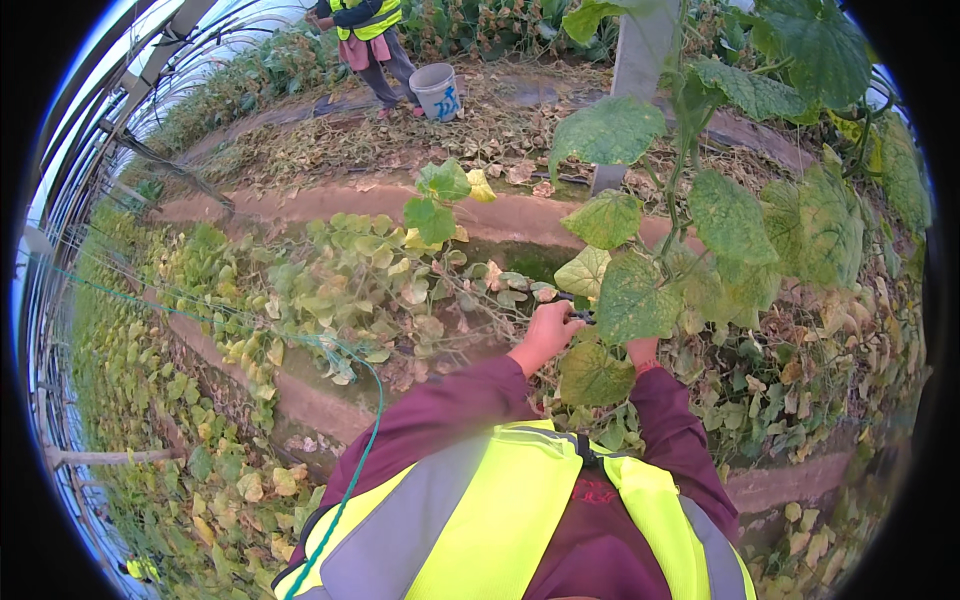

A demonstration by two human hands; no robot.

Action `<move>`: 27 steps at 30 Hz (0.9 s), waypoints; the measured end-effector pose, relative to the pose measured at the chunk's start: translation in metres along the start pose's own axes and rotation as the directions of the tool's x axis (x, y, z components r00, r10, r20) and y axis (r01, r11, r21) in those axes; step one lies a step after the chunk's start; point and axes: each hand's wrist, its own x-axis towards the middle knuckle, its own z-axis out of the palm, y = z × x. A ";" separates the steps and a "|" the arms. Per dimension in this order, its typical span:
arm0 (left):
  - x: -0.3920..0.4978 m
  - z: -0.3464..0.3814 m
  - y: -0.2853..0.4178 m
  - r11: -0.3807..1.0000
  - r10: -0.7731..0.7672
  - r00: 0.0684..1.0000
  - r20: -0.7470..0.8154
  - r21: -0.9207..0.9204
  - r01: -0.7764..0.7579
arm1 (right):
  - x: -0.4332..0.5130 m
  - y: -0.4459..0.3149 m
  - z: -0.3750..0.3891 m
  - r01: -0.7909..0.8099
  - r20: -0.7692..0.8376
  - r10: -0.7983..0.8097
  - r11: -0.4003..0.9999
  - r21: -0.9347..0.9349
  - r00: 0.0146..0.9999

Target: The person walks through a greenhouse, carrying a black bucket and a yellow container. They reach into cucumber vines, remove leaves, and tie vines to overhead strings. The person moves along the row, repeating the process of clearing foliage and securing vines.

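Observation:
My left hand (549,330) is closed around a small dark tool, perhaps pruning shears (582,316), only partly in sight beside a broad leaf. Just right of it, my right hand (643,351) reaches behind that mottled green leaf (636,300), so its fingers and anything in them are hidden. The leaf belongs to a tall cucumber-like vine (679,172) that rises past both hands. A yellowing leaf (596,373) hangs between my forearms. Tangled, partly withered stems lie beyond my left hand.
A grey post (637,67) stands behind the vine. Farther off, a person in a hi-vis vest (367,22) stands by a white bucket (436,88). A green cord (379,405) runs over my left sleeve. Low soil ridges (345,199) cross the leafy ground.

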 end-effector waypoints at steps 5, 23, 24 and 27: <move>-0.023 -0.042 -0.031 0.962 -0.273 0.962 0.008 -0.014 0.273 | 0.013 0.014 0.010 0.030 0.111 -0.049 0.986 0.166 0.993; -0.056 -0.056 -0.028 0.910 -0.151 0.932 0.328 -0.321 0.261 | -0.056 -0.104 0.009 -0.821 0.798 0.212 0.041 0.570 0.565; -0.057 -0.050 -0.018 0.903 -0.129 0.924 0.360 -0.342 0.259 | -0.062 -0.107 0.006 -0.804 0.804 0.163 -0.080 0.589 0.572; -0.054 -0.037 0.006 0.970 -0.015 0.933 0.360 -0.221 0.101 | -0.077 -0.107 -0.008 -0.725 0.747 0.158 -0.179 0.665 0.646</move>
